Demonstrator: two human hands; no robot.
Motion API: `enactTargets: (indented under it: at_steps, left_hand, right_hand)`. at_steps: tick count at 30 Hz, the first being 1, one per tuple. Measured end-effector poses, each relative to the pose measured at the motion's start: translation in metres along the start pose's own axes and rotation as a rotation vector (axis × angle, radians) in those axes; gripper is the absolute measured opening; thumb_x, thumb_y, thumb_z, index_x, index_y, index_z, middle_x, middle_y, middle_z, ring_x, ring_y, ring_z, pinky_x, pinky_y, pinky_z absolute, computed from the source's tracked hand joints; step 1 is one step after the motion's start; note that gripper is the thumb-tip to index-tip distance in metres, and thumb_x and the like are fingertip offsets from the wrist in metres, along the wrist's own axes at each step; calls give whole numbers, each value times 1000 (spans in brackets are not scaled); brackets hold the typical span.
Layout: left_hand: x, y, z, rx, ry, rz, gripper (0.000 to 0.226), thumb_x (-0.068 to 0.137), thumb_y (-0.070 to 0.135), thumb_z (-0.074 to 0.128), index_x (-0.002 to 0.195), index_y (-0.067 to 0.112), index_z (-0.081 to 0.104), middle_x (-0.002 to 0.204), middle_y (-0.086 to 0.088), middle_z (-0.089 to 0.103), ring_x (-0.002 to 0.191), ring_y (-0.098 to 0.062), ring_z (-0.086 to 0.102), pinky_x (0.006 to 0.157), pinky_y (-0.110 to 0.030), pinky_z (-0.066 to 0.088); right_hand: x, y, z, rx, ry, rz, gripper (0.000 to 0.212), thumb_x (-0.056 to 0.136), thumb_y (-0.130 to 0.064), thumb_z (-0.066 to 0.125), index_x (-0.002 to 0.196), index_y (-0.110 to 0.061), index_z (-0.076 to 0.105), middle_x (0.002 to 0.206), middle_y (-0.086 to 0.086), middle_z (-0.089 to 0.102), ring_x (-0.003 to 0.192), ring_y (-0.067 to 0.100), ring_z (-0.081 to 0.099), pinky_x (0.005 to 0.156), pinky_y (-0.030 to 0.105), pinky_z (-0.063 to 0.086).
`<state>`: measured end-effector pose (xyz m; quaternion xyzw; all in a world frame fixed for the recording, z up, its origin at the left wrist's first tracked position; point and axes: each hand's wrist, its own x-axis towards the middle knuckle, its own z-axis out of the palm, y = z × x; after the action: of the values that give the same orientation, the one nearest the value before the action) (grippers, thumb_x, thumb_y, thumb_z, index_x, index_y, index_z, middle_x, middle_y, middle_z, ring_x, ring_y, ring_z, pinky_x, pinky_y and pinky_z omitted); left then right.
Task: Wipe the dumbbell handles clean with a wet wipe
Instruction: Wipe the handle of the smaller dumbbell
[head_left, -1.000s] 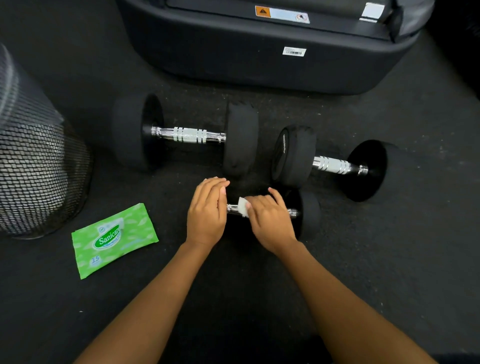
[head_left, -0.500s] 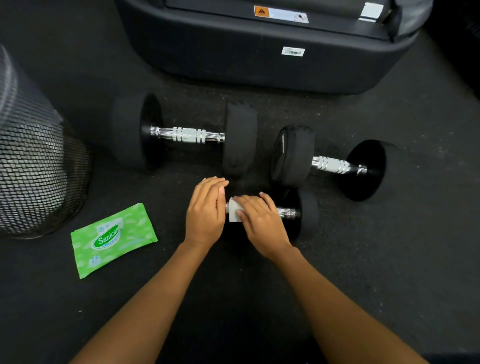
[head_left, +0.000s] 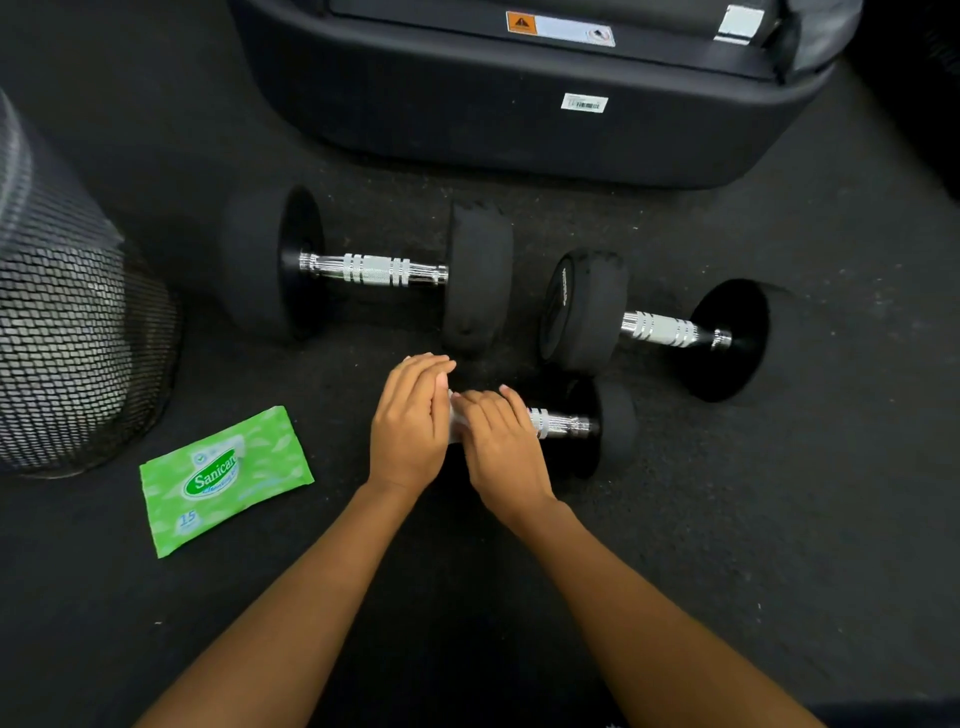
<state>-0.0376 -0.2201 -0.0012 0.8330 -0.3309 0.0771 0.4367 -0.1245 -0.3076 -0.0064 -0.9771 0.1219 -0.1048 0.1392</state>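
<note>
Three black dumbbells with chrome handles lie on the dark floor. The small one is nearest me, and its bare handle end shows to the right of my hands. My right hand is shut on a white wet wipe pressed around the left part of that handle. My left hand rests flat over the dumbbell's left weight, hiding it, and touches my right hand. A large dumbbell lies behind on the left, a medium one on the right.
A green wipes packet lies on the floor to my left. A black mesh bin stands at the far left. The black base of a large machine fills the back.
My right hand has slid the wipe leftward along the small dumbbell's handle until it meets my left hand, baring more chrome on the right. My left hand stays put.
</note>
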Motion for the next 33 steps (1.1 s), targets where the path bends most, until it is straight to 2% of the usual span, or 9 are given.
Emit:
enactTargets:
  at_steps: [3,6,9,15,19,22,26,29,33]
  left_hand:
    - [-1,0,0,8,-8,-5,33,96,13,37,109,0,64,109,-11,66,111,-14,49,103,-30,36]
    - [-1,-1,0,9,-19,-12,34,96,15,36,110,1,64,110,-11,65,112,-15,50,104,-29,35]
    - [0,-1,0,3,-19,-12,34,96,14,36,109,0,64,109,-11,65,111,-15,50,103,-28,35]
    - [1,1,-1,-1,-5,-9,34,96,15,37,107,0,65,108,-11,66,109,-18,53,103,-25,34]
    - [1,1,-1,-4,-1,-14,34,95,14,37,107,0,65,107,-11,66,109,-17,52,104,-24,33]
    - [1,2,0,-2,2,-13,34,96,14,37,107,0,65,107,-11,66,109,-17,52,103,-24,34]
    - [1,1,-1,2,3,-16,34,95,14,37,107,0,65,107,-11,66,109,-15,51,103,-24,34]
    - [1,1,-1,6,-5,-13,35,95,14,36,107,-1,65,107,-12,66,109,-15,50,103,-25,34]
    - [1,0,0,1,-12,-14,34,95,14,36,107,0,65,108,-12,66,110,-15,50,102,-27,35]
  right_hand:
    - [-2,-3,4,-1,17,-5,36,87,-11,42,118,-3,57,117,10,61,112,23,55,111,37,23]
    - [-2,-4,7,-16,45,-24,32,83,-5,58,115,-6,58,117,10,61,113,22,55,111,39,27]
    - [-2,3,3,-22,79,-68,32,79,-4,65,109,-8,58,114,8,61,109,22,55,111,36,25]
    - [-19,31,-3,-61,125,-61,46,73,-5,74,111,-13,48,116,10,61,109,24,56,109,39,26]
    - [-20,27,-1,-56,124,-2,39,79,-9,69,115,-12,53,118,8,61,111,23,56,109,40,24]
    - [-18,23,-3,-45,95,14,33,89,-18,52,122,-13,52,120,3,59,114,19,52,111,38,21]
    - [-14,23,-6,-42,24,11,38,93,-25,36,128,-15,49,125,0,56,118,17,47,113,38,15]
    - [-3,16,-6,-56,20,56,37,97,-26,30,119,-13,57,114,1,62,111,18,53,113,39,14]
    - [21,-4,-4,-39,-58,124,47,94,-28,20,94,-13,64,88,2,65,92,21,56,110,37,16]
